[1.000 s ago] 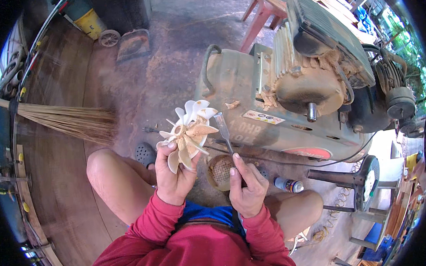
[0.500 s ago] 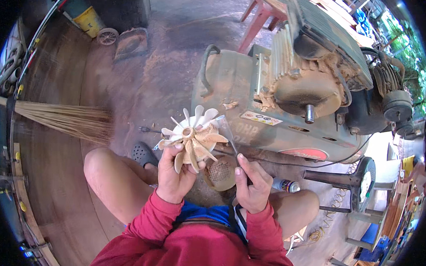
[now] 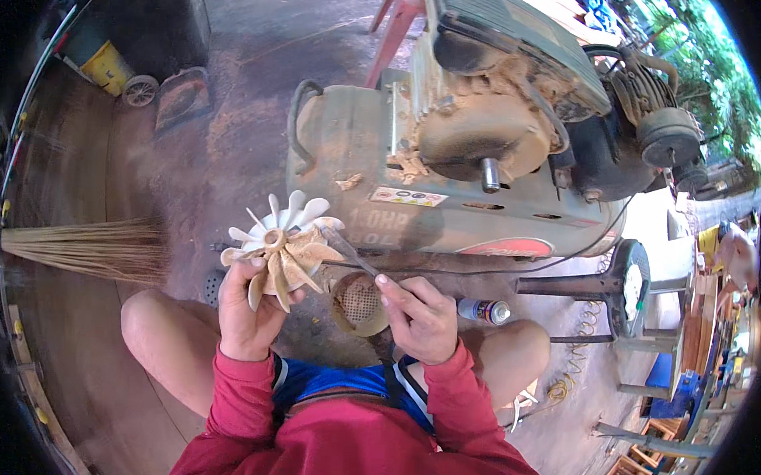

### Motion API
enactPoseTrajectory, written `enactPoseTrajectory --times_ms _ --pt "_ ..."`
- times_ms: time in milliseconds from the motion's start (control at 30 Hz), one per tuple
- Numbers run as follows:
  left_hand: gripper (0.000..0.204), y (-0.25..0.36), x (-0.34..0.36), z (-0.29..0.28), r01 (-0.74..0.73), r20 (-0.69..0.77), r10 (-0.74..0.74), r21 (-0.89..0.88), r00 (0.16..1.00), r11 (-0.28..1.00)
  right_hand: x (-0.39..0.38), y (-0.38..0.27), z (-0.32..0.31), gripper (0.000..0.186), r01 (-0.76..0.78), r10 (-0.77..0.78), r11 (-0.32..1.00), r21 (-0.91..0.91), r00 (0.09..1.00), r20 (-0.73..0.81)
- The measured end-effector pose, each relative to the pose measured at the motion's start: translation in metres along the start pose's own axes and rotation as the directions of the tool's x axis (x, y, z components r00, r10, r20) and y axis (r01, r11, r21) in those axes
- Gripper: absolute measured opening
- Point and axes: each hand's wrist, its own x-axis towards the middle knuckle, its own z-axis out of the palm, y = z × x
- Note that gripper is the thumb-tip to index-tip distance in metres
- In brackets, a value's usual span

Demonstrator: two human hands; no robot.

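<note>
My left hand (image 3: 248,323) is closed around the lower blades of a cooling fan (image 3: 276,238). This fan has a round hub and several blades; some are white, while those toward me are coated in tan dust. My right hand (image 3: 421,320) grips a slim tool (image 3: 356,258) with a dark handle and a flat greyish end. The tool's end rests against or just over the dusty blades at the fan's right side; its exact kind is unclear. Below the fan, a dusty round cover with a perforated middle (image 3: 361,303) lies on the floor between my legs.
Ahead stands an air compressor with a grey tank (image 3: 334,142) and a dust-caked motor (image 3: 461,131), its shaft (image 3: 490,174) bare. A spray can (image 3: 483,311) lies by my right knee, near a dark stool (image 3: 629,282). At left are a straw broom (image 3: 91,246) and a dustpan (image 3: 183,97).
The view has shifted, so the surroundings sit further left. The tool's flat end has moved down from the upper right blade tips onto the dusty right side. Both hands keep their holds.
</note>
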Motion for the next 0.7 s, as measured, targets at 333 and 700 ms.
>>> enactPoseTrajectory --times_ms 333,700 --pt "0.041 0.005 -0.002 -0.001 0.094 0.018 -0.092 -0.112 0.996 0.989 -0.009 0.001 -0.007 0.042 0.015 -0.016 0.999 0.048 1.000 0.016" --pt "0.047 -0.004 0.013 -0.025 -0.077 0.036 0.076 0.025 0.996 0.997 -0.010 -0.006 -0.005 0.044 -0.141 0.129 0.964 0.225 0.989 0.068"
